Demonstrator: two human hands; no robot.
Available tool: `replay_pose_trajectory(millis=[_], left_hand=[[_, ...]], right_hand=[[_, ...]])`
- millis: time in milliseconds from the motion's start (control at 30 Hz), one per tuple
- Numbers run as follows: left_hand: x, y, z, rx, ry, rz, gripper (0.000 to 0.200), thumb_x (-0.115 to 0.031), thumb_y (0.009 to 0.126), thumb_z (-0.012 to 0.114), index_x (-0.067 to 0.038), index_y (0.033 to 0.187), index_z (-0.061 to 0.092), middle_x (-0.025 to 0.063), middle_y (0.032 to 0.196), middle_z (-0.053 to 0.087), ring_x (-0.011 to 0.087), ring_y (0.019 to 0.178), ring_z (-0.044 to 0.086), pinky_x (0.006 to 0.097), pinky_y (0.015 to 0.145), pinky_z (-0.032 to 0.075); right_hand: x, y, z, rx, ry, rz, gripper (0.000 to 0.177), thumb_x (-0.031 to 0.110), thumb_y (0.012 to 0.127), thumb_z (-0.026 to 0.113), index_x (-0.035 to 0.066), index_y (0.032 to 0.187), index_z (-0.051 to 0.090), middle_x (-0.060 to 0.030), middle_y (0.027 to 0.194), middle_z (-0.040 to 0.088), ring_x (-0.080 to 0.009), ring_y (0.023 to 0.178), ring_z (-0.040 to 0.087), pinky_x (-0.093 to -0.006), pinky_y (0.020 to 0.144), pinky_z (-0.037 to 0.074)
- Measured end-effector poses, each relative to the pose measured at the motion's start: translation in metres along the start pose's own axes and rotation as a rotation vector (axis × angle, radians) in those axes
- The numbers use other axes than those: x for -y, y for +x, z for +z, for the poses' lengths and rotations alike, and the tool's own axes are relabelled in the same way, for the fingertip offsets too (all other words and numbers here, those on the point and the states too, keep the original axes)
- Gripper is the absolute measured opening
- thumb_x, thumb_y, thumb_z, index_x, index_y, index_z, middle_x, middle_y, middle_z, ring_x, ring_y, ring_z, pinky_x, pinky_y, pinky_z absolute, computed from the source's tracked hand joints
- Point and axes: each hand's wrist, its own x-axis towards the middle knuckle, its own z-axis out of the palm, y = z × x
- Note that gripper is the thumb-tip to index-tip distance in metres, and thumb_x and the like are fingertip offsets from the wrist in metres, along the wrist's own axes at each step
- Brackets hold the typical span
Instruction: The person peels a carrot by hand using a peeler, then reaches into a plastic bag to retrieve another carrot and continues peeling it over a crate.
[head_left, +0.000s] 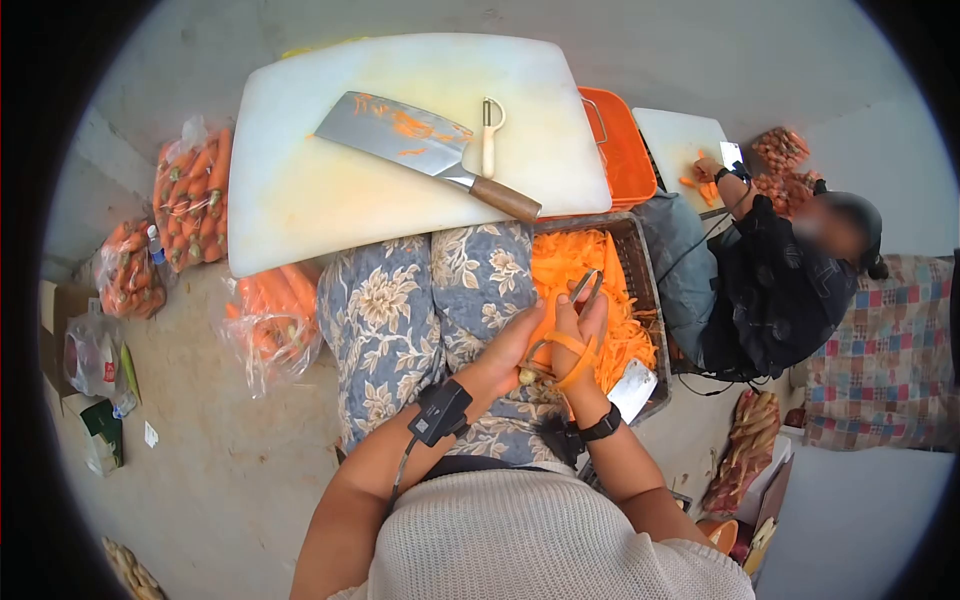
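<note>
My left hand [512, 350] is closed around a carrot, mostly hidden by my fingers; its pale stem end [527, 377] pokes out below. Beside it, my right hand [583, 335] grips a peeler [590, 284], whose metal loop stands up past the fingers. A long orange peel strip [578, 370] lies across that hand near the wrist. Both hands are over a dark crate [655, 345] filled with orange carrot shavings [625, 330]. On the white cutting board [290, 190] ahead lie a cleaver [400, 135] with orange scraps and a second peeler [489, 145].
Bagged carrots [195, 200] stand at the left, with another bag [270, 320] by my knee. An orange bin [630, 150] sits right of the board. A co-worker [770, 280] sits at the right, at a smaller board [670, 135]. A flat whitish piece [633, 388] rests at the crate's near edge.
</note>
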Motion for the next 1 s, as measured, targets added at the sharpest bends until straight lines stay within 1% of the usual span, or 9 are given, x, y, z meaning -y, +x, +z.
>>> replay_pose_trajectory(millis=[67,200,300,400,467,633,800,933,1000], left_hand=[[-0.001,0.002,-0.001,0.009,-0.035,-0.011,0.045,-0.037,0.091,0.037,-0.004,0.122,0.038,0.0083,0.117,0.049,0.0182,0.105,0.051,0.0308,0.086,0.044],[-0.005,0.003,0.005,-0.032,0.036,0.001,0.045,-0.037,0.092,0.036,-0.004,0.122,0.038,0.0087,0.117,0.048,0.0184,0.106,0.050,0.0303,0.085,0.044],[0.002,0.008,-0.002,-0.088,0.140,0.014,0.045,-0.036,0.092,0.036,-0.003,0.122,0.037,0.0090,0.113,0.050,0.0182,0.101,0.053,0.0294,0.080,0.046],[0.006,0.010,-0.006,-0.122,0.237,0.013,0.044,-0.036,0.091,0.038,-0.004,0.121,0.038,0.0088,0.103,0.054,0.0178,0.088,0.057,0.0291,0.072,0.049],[0.006,0.010,-0.005,-0.132,0.214,0.014,0.042,-0.038,0.090,0.040,-0.006,0.117,0.040,0.0079,0.088,0.056,0.0179,0.069,0.060,0.0300,0.060,0.050],[-0.006,0.004,0.004,-0.087,0.165,-0.049,0.038,-0.039,0.090,0.041,-0.005,0.109,0.041,0.0096,0.084,0.055,0.0190,0.067,0.060,0.0292,0.055,0.049],[-0.004,0.005,0.003,-0.085,0.171,-0.039,0.036,-0.038,0.090,0.041,-0.005,0.106,0.040,0.0108,0.082,0.055,0.0195,0.065,0.060,0.0290,0.051,0.048],[-0.007,0.001,0.007,-0.068,0.200,-0.058,0.038,-0.038,0.090,0.040,-0.004,0.108,0.040,0.0113,0.081,0.056,0.0188,0.064,0.059,0.0288,0.050,0.048],[-0.006,0.000,0.007,-0.071,0.209,-0.052,0.038,-0.038,0.090,0.040,-0.004,0.108,0.040,0.0118,0.081,0.056,0.0187,0.064,0.059,0.0286,0.050,0.048]], right_hand=[[-0.009,0.008,0.001,0.054,0.089,0.070,0.018,0.015,0.083,0.051,0.000,0.091,0.046,-0.0072,0.088,0.049,-0.0133,0.078,0.047,-0.0267,0.072,0.040],[-0.012,0.019,0.001,0.077,0.127,0.144,0.019,0.017,0.083,0.052,0.000,0.089,0.046,-0.0064,0.083,0.050,-0.0119,0.079,0.047,-0.0265,0.071,0.040],[-0.023,0.032,-0.004,0.058,-0.032,0.112,0.022,0.020,0.083,0.052,0.001,0.081,0.042,-0.0075,0.075,0.046,-0.0149,0.066,0.047,-0.0289,0.058,0.039],[-0.031,0.053,-0.004,0.012,0.264,0.340,0.022,0.022,0.085,0.048,0.001,0.083,0.043,-0.0056,0.069,0.049,-0.0124,0.054,0.053,-0.0231,0.046,0.040],[-0.028,0.057,-0.001,0.025,0.252,0.345,0.023,0.023,0.084,0.049,0.000,0.083,0.043,-0.0068,0.071,0.050,-0.0136,0.055,0.054,-0.0236,0.046,0.041],[-0.038,0.068,0.000,0.065,0.236,0.380,0.031,0.027,0.082,0.049,-0.004,0.088,0.044,-0.0115,0.078,0.053,-0.0174,0.058,0.058,-0.0257,0.048,0.043],[-0.081,0.076,0.000,0.200,0.381,0.631,0.039,0.030,0.081,0.050,-0.005,0.097,0.045,-0.0122,0.082,0.051,-0.0227,0.060,0.059,-0.0305,0.051,0.045],[-0.084,0.072,0.001,0.166,0.475,0.687,0.033,0.029,0.080,0.050,-0.001,0.093,0.046,-0.0100,0.079,0.051,-0.0248,0.061,0.059,-0.0318,0.052,0.046],[-0.080,0.070,-0.003,0.111,0.600,0.874,0.029,0.031,0.081,0.050,0.003,0.086,0.046,-0.0080,0.072,0.049,-0.0250,0.061,0.058,-0.0336,0.053,0.046]])
